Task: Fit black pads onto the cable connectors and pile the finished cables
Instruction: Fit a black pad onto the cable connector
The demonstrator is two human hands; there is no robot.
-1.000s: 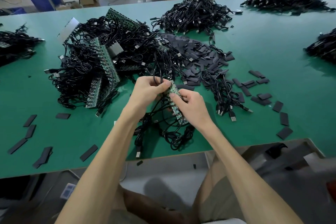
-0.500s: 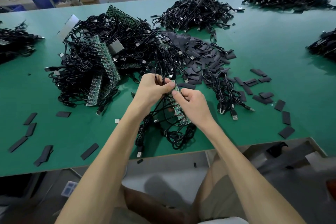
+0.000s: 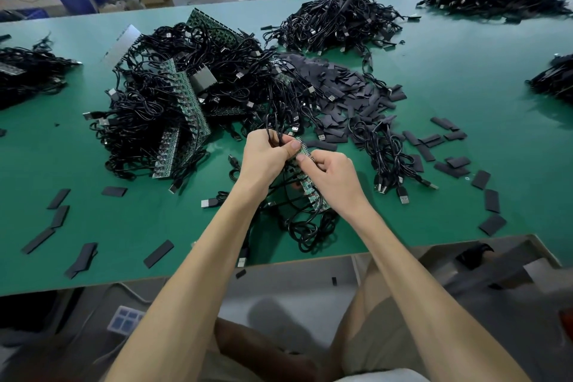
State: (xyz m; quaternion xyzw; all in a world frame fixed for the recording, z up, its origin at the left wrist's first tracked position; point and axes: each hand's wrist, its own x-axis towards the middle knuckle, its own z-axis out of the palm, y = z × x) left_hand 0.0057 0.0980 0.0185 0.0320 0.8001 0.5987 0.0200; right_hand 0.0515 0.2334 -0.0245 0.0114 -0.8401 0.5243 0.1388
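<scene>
Hands meet over the green tabletop near its front edge: left hand fisted around black cables, right hand pinching a green connector strip. Beyond lie loose black pads, then a cable pile.

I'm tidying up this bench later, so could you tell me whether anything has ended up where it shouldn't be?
Yes: two small black pieces lie on the grey ledge below the green table edge, apparently fallen. Loose black pads are also strewn along the near left, away from the main pad heap.
</scene>
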